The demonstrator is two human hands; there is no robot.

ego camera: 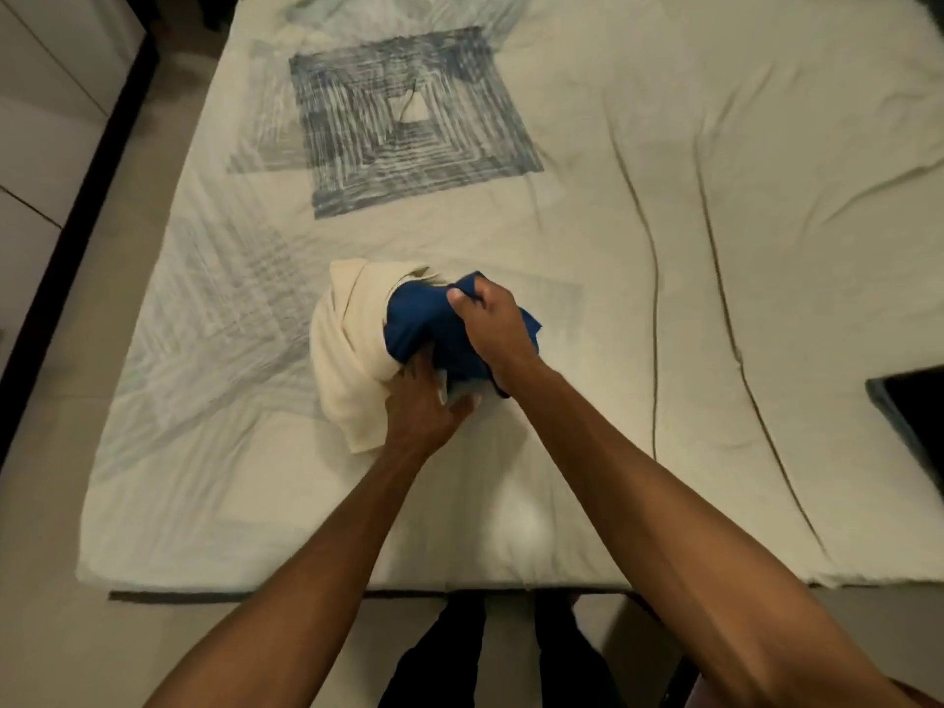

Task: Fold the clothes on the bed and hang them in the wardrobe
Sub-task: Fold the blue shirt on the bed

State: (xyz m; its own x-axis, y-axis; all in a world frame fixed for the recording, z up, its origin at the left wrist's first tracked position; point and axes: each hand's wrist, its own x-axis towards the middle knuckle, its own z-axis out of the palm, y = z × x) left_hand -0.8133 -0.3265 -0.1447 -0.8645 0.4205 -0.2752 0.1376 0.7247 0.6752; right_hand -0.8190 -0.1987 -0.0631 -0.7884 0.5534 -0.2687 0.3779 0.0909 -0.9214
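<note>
A small pile of clothes lies on the bed (pixel 664 206) near its front edge. It holds a crumpled cream garment (pixel 347 350) on the left and a bunched dark blue garment (pixel 416 319) on the right. My right hand (pixel 495 329) grips the top of the blue garment, fingers curled into the cloth. My left hand (pixel 424 406) reaches into the pile from below, fingers tucked under the blue cloth and against a bit of pale fabric; its grip is partly hidden.
The bed has a wrinkled cream sheet with a blue-grey square print (pixel 408 120) at the back. A dark flat object (pixel 914 416) lies at the right edge. Pale floor and white cabinet fronts (pixel 46 94) run along the left. My dark-trousered legs (pixel 459 656) stand at the bed's foot.
</note>
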